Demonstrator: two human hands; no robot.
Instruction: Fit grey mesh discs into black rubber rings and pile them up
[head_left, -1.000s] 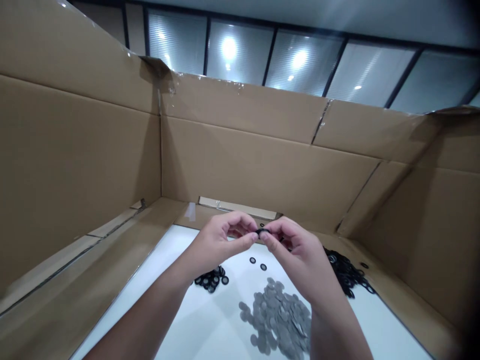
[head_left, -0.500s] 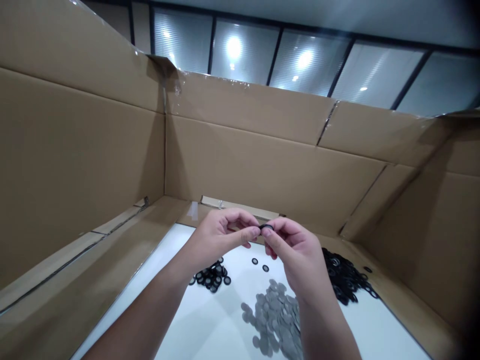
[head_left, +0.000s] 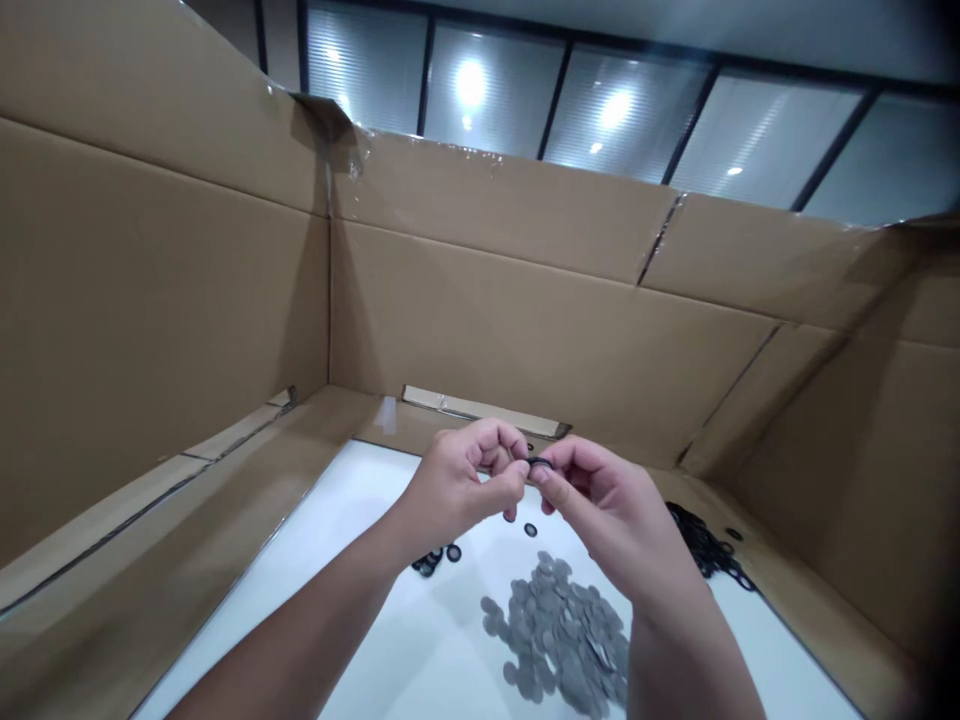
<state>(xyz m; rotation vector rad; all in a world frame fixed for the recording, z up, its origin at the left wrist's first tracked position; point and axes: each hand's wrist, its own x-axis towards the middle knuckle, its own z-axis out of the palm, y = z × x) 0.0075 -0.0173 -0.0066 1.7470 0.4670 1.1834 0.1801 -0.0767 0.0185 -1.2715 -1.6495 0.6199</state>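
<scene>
Above the far part of the white board, my left hand (head_left: 474,472) and my right hand (head_left: 600,500) meet fingertip to fingertip. Both pinch one small black ring (head_left: 539,462) between thumb and fingers; whether a disc sits inside it I cannot tell. Below my hands lies a heap of thin grey discs (head_left: 559,630). Behind my left wrist shows part of a pile of black rings with grey centres (head_left: 429,562). One such ringed disc (head_left: 530,530) lies by itself under my fingers. A heap of black rings (head_left: 705,548) is partly hidden by my right forearm.
Tall cardboard walls (head_left: 480,250) enclose the white board (head_left: 397,640) at the back and both sides. A cardboard strip (head_left: 487,408) lies along the back wall's foot. A stray black ring (head_left: 734,534) rests on cardboard at the right. Windows (head_left: 495,90) stand beyond.
Both hands have shifted slightly right, still pinching the black ring. My left forearm now covers more of the left pile, and more of the grey disc heap shows.
</scene>
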